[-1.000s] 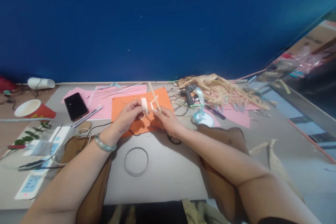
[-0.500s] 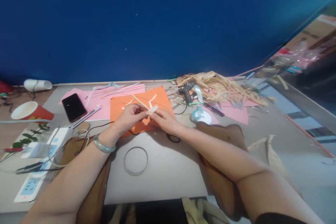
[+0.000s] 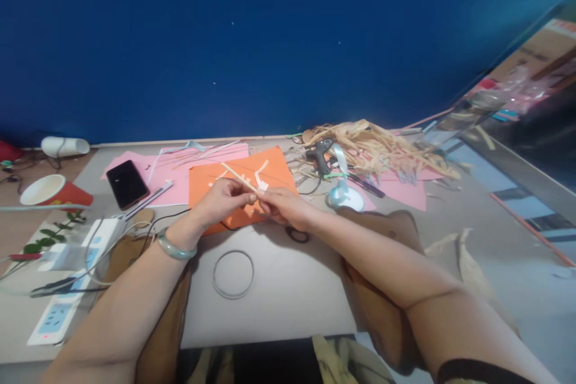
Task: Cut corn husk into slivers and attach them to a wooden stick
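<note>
My left hand [image 3: 222, 200] and my right hand [image 3: 284, 206] meet over an orange paper sheet [image 3: 238, 183] on the grey table. Both pinch a thin pale stick [image 3: 238, 177] that slants up to the left from my fingertips. My left wrist wears a green bangle [image 3: 174, 247]. Short white tape strips [image 3: 261, 175] lie stuck on the orange sheet just behind my fingers. Whatever else sits between my fingertips is hidden.
A metal ring [image 3: 233, 274] lies near the table's front. Pink paper [image 3: 180, 168], a black phone [image 3: 126, 183] and a red paper cup [image 3: 51, 191] are at the left, with a power strip [image 3: 67, 288]. A glue gun [image 3: 321, 156], raffia pile [image 3: 378, 147] and ribbon spool [image 3: 344, 197] sit right.
The stick stood nearly upright in my right hand; it now slants low to the left. The white tape roll piece in my left fingers is no longer visible.
</note>
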Tool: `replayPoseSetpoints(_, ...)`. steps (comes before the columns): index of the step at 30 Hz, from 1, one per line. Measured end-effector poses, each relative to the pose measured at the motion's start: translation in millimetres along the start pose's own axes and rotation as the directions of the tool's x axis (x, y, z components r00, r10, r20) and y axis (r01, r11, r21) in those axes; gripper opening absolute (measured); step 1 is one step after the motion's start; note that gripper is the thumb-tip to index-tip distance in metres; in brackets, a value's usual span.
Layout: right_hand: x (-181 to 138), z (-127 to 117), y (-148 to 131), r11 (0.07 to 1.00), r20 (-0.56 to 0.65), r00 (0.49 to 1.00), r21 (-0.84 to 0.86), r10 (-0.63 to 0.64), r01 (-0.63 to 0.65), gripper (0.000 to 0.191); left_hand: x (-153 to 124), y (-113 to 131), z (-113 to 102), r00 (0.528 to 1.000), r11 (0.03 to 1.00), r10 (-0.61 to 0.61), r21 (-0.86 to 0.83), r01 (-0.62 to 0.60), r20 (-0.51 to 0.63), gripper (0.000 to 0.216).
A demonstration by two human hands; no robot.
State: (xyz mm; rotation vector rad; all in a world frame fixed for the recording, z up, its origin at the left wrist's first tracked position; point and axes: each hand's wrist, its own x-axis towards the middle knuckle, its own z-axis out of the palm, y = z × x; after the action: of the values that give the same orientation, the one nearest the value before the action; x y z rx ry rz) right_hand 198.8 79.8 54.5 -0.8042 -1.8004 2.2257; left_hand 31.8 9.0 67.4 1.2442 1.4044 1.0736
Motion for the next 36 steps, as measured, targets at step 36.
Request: replayPoseSetpoints(36,7.1,-59.2,-18.2,0.105,-0.362,0.909,-0.932,-0.205,-0.348,0.027,8.0,-13.2,-15.1,0.918,0.948,-0.098,-0.316,-0.031,-0.384,0.021)
